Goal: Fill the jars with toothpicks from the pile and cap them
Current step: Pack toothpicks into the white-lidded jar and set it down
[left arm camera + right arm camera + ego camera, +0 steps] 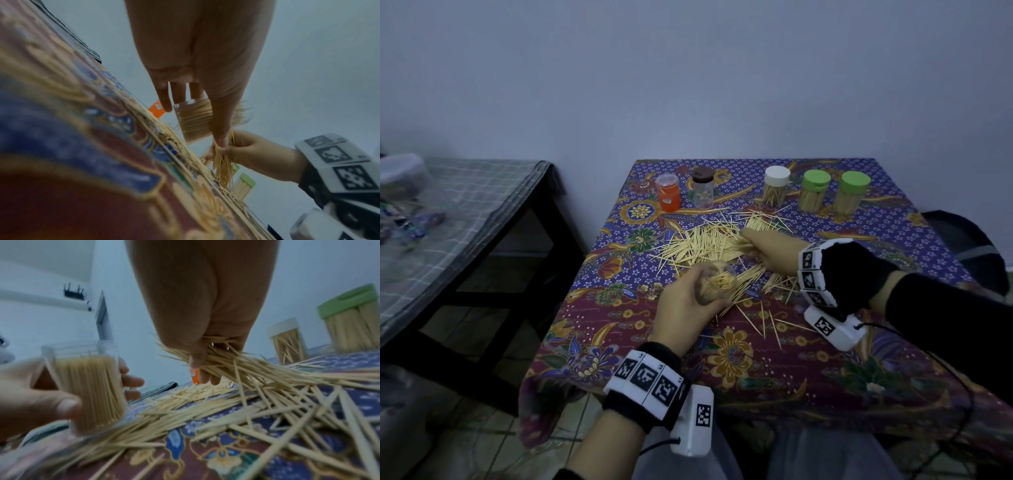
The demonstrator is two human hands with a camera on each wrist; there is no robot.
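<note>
My left hand (688,305) grips a clear uncapped jar (717,279) packed with upright toothpicks, held just above the patterned tablecloth; the same jar (88,386) shows in the right wrist view and again (195,120) in the left wrist view. My right hand (760,248) reaches into the toothpick pile (705,246) and pinches a bunch of toothpicks (222,356) between thumb and fingers. That bunch (223,164) hangs from the right hand close to the jar.
At the table's far edge stand an orange jar (668,192), a clear jar with a brown lid (702,187), a white-capped jar (775,186) and two green-capped jars (814,192) (852,193), holding toothpicks. Loose toothpicks lie near the front (763,320). A dark side table (465,205) stands left.
</note>
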